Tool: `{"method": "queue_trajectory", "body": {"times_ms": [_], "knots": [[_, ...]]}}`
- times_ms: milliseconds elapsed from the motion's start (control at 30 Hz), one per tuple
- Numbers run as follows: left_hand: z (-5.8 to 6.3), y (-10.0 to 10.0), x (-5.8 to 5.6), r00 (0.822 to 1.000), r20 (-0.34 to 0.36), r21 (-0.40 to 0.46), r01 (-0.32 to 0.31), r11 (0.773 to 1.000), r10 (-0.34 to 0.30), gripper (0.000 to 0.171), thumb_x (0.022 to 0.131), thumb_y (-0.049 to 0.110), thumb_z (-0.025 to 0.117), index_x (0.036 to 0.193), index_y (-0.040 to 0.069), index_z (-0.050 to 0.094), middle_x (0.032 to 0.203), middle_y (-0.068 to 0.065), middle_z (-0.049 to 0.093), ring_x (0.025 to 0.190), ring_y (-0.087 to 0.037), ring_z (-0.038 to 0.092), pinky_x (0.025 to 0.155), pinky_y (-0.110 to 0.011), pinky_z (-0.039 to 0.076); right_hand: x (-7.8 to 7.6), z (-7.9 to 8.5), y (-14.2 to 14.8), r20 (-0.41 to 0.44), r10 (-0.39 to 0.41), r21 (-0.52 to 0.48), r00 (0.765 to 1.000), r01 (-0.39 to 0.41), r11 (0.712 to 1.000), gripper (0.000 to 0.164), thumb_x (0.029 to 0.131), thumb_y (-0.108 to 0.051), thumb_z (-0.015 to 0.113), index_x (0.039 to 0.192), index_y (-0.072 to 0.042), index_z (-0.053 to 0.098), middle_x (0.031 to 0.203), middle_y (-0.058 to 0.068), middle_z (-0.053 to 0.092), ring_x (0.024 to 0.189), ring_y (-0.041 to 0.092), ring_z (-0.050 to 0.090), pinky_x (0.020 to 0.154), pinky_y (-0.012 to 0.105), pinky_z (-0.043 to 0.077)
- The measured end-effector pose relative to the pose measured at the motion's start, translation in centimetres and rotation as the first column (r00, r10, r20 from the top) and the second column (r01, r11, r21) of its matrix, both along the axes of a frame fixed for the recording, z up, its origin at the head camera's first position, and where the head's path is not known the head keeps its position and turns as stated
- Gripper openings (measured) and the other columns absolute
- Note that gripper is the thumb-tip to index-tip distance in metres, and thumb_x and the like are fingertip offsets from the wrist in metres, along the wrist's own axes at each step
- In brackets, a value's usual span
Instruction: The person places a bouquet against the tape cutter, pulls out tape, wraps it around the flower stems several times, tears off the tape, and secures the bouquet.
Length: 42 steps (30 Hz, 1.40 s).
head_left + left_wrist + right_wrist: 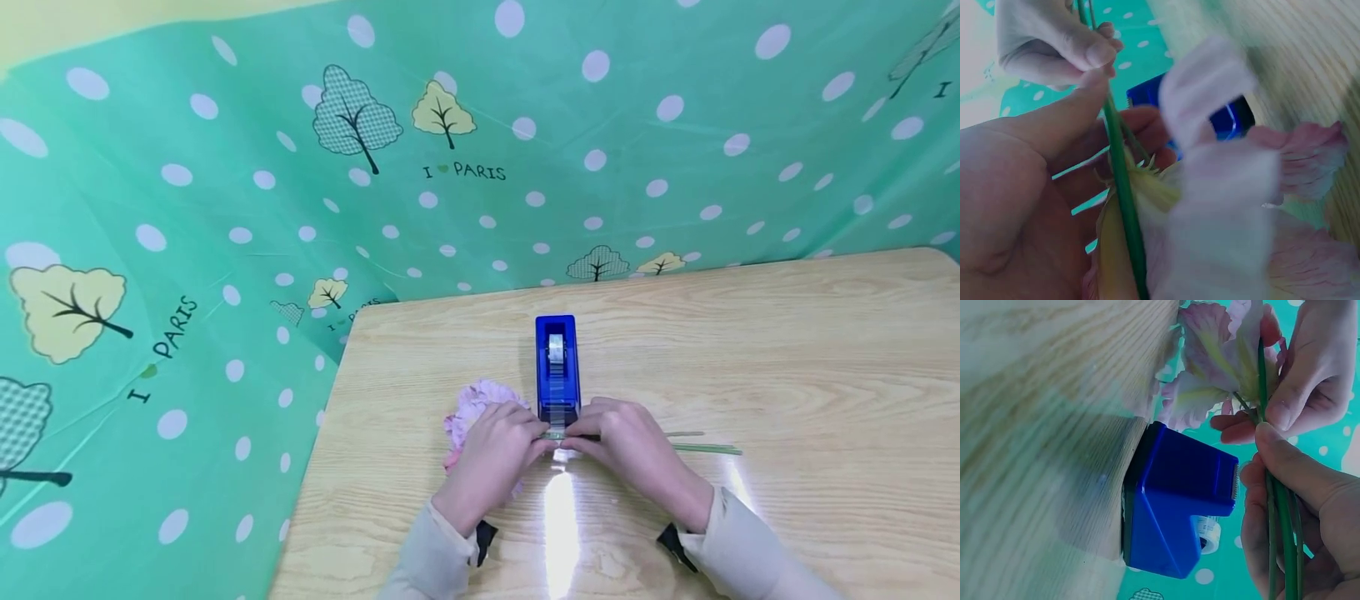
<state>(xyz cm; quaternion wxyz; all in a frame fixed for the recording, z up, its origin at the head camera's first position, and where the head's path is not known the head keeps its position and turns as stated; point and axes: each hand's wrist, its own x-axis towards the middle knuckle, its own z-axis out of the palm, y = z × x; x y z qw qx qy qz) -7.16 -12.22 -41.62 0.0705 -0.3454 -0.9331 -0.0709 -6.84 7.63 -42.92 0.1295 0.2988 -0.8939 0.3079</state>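
My left hand (491, 450) pinches a bunch of green stems (1282, 531) just below the pale pink-purple artificial flowers (1222, 206). Close beside it, my right hand (630, 442) holds the same stems between thumb and fingers, the thumbs nearly meeting in the right wrist view. The stem ends stick out to the right past the right hand. Directly in front of both hands stands a blue tape dispenser (572, 367) with a roll of clear tape (556, 348); its toothed cutter (1236, 481) faces the stems. The left hand partly hides the flower heads in the head view.
Everything is on a light wood-grain table (787, 367). A green polka-dot cloth (487, 92) with tree prints hangs behind it and along the left side. Black straps (486, 537) show at both wrists, and bright light reflects off the tabletop near the front.
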Motion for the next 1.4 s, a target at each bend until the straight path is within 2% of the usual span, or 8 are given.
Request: {"method": "queue_trajectory", "body": {"times_ms": [167,333,467,667,1033,1133,1267,1400], "knots": [[0.1,0.0,-0.1,0.998,0.06,0.021,-0.01,1.0,0.008,0.018,0.085,0.033,0.063,0.096,0.021,0.071,0.09,0.011,0.069,0.087,-0.006,0.06,0.083,-0.023,0.045,0.2,0.0,-0.1,-0.007,-0.003,0.03,1.0,0.003,1.0,0.008,0.072,-0.023,0.077,0.078,-0.02,0.073,0.076,-0.013,0.066,0.07,0.001,0.058,0.064,0.02,0.051],[0.0,0.0,-0.3,1.0,0.01,0.011,-0.018,1.0,0.018,0.017,0.083,0.034,0.064,0.094,0.023,0.072,0.087,0.011,0.069,0.081,-0.005,0.061,0.077,-0.021,0.046,0.0,-0.2,-0.4,0.022,-0.047,0.059,0.999,0.045,0.997,0.009,0.073,-0.028,0.077,0.076,-0.022,0.071,0.073,-0.015,0.063,0.065,-0.001,0.055,0.058,0.018,0.048],[-0.1,-0.1,-0.2,0.999,-0.042,0.019,-0.015,1.0,0.016,0.014,0.082,0.034,0.066,0.089,0.024,0.072,0.082,0.012,0.069,0.076,-0.004,0.06,0.072,-0.019,0.045,-0.1,-0.1,-0.5,0.119,-0.067,0.058,0.991,0.06,0.997,0.014,0.077,-0.035,0.073,0.077,-0.022,0.071,0.072,-0.016,0.062,0.063,-0.002,0.055,0.058,0.018,0.048],[-0.2,0.0,-0.2,0.997,-0.053,0.073,-0.047,0.996,0.051,0.01,0.078,0.033,0.071,0.084,0.025,0.073,0.077,0.013,0.068,0.067,-0.002,0.055,0.067,-0.018,0.044,0.0,0.0,-0.5,0.268,-0.057,0.046,0.962,0.047,0.998,0.024,0.09,-0.036,0.058,0.08,-0.02,0.072,0.069,-0.015,0.061,0.058,-0.006,0.05,0.057,0.018,0.046],[-0.3,0.2,0.1,0.994,-0.084,0.089,-0.059,0.994,0.067,0.011,0.074,0.032,0.075,0.081,0.024,0.074,0.076,0.012,0.069,0.065,-0.003,0.058,0.063,-0.019,0.048,0.0,0.0,-0.4,0.23,-0.067,0.04,0.971,0.06,0.997,0.014,0.084,-0.034,0.066,0.081,-0.024,0.074,0.074,-0.019,0.064,0.065,-0.007,0.056,0.06,0.018,0.048],[-0.4,0.3,0.1,0.993,-0.083,0.078,-0.071,0.994,0.078,0.01,0.074,0.032,0.075,0.081,0.025,0.073,0.074,0.013,0.067,0.061,-0.002,0.056,0.058,-0.018,0.046,-0.3,-0.2,-0.5,0.261,-0.096,0.032,0.96,0.091,0.995,0.017,0.084,-0.038,0.065,0.08,-0.024,0.074,0.072,-0.017,0.065,0.061,-0.007,0.054,0.058,0.018,0.047],[-0.5,0.5,0.0,0.993,-0.094,0.052,-0.071,0.996,0.075,0.01,0.074,0.032,0.075,0.081,0.027,0.073,0.071,0.013,0.066,0.057,-0.002,0.054,0.052,-0.016,0.042,-0.8,-0.5,-0.8,0.343,-0.143,-0.002,0.928,0.153,0.988,0.025,0.086,-0.043,0.061,0.08,-0.022,0.074,0.065,-0.014,0.064,0.048,-0.003,0.047,0.049,0.019,0.041],[-0.7,0.6,-0.1,0.993,-0.104,0.033,-0.061,0.998,0.064,0.008,0.074,0.033,0.074,0.081,0.029,0.073,0.07,0.013,0.067,0.056,-0.002,0.056,0.05,-0.016,0.042,-1.2,-0.9,-0.9,0.361,-0.181,-0.017,0.915,0.201,0.979,0.029,0.086,-0.046,0.059,0.077,-0.022,0.074,0.059,-0.014,0.061,0.044,0.001,0.041,0.044,0.021,0.035]]}}
